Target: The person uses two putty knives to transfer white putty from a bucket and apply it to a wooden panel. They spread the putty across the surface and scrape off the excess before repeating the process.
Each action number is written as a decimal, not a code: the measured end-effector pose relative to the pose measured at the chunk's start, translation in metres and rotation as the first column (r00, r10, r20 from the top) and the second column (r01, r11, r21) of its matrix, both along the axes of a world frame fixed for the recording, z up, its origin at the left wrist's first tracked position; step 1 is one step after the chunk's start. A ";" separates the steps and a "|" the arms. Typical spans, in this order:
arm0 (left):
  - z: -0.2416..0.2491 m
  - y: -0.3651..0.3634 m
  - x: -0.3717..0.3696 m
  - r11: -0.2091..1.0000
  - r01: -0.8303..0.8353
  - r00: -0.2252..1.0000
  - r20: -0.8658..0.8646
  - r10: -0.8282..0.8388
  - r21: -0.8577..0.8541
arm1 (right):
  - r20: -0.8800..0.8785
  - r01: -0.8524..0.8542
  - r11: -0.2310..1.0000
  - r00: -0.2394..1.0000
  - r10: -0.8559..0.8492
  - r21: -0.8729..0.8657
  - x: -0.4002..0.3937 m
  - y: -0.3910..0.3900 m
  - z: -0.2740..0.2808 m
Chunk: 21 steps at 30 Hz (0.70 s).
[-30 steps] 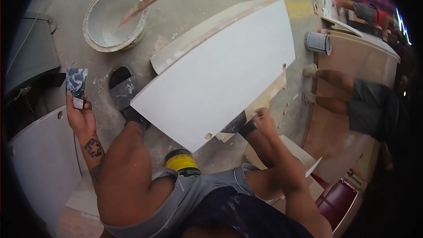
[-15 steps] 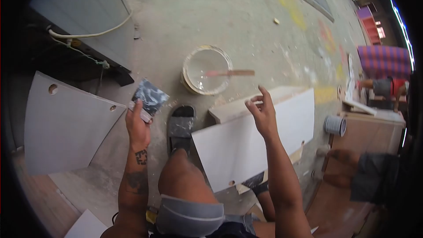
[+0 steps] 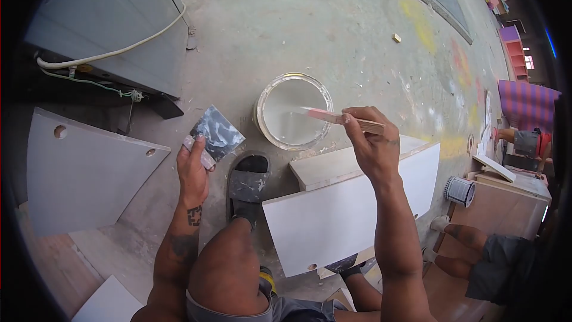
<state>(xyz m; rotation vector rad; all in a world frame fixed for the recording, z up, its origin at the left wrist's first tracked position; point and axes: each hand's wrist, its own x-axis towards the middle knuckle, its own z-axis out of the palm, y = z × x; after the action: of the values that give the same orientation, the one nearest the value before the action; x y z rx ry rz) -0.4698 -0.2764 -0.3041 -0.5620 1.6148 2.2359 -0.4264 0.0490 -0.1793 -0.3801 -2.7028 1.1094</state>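
Right hand (image 3: 378,150) clamped on a wooden stick (image 3: 332,117), pinched between thumb and fingers. Stick points left out of the hand, over the right rim of the bucket (image 3: 261,119), pale tip above the bucket's mouth; can't tell if it touches the contents. Hand itself sits just right of the bucket, above the far edge of the white panel (image 3: 345,220). Left hand (image 3: 192,173) clamped on the pale grip edge of a smeared dark square plate (image 3: 219,133), thumb on top. Plate juts far and right of those fingers, left of the bucket, not touching it. Sandal (image 3: 249,185) on the floor between left hand and white panel. Grey panel (image 3: 89,173) left of left hand. Ribbed can (image 3: 460,191) well right of right hand.
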 end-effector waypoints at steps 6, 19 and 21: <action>0.014 0.002 -0.002 1.000 0.000 0.999 -0.044 0.000 -0.015 | 0.122 0.017 0.997 0.993 -0.007 -0.080 0.004 -0.016 -0.043; 0.034 0.007 -0.015 0.999 0.044 0.984 -0.170 -0.046 -0.017 | 0.086 0.234 0.788 0.970 -0.226 -0.570 0.048 0.008 -0.021; 0.032 0.000 -0.028 0.989 0.108 0.968 -0.214 -0.128 -0.105 | 0.085 0.252 0.793 0.965 -0.248 -0.555 0.056 0.013 0.011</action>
<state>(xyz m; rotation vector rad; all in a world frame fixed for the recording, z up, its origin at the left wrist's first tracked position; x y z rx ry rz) -0.4981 -0.2768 -0.2724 -0.2384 1.8156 2.2077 -0.3701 0.0620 -0.1679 -0.8042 -2.1803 1.8009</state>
